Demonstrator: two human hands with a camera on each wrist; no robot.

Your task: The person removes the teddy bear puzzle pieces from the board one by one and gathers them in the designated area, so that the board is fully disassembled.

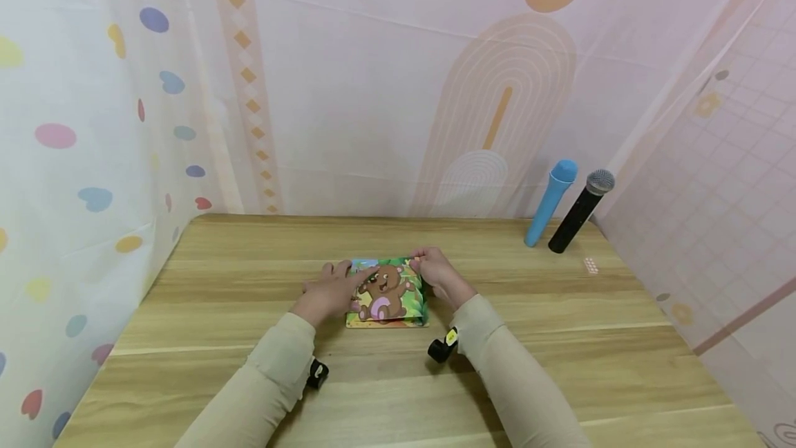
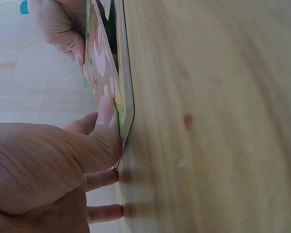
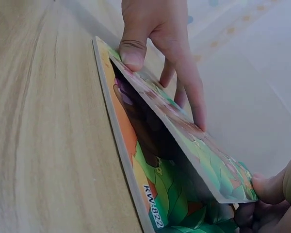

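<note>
A thin panel printed with a brown bear lies over a slightly larger, brightly printed base board on the wooden table. Its right side is raised and its left side stays low on the base, leaving a wedge-shaped gap. My right hand pinches the raised far right corner between thumb and fingers. At the left, my left hand presses on the panel with its thumb and outstretched index finger; other fingertips reach down to the table. In the right wrist view, the base board shows more printed picture and "KW-822".
A blue microphone and a black microphone stand tilted at the back right of the table. Beside them is a small pink-dotted patch. Patterned curtains hang behind and along the sides.
</note>
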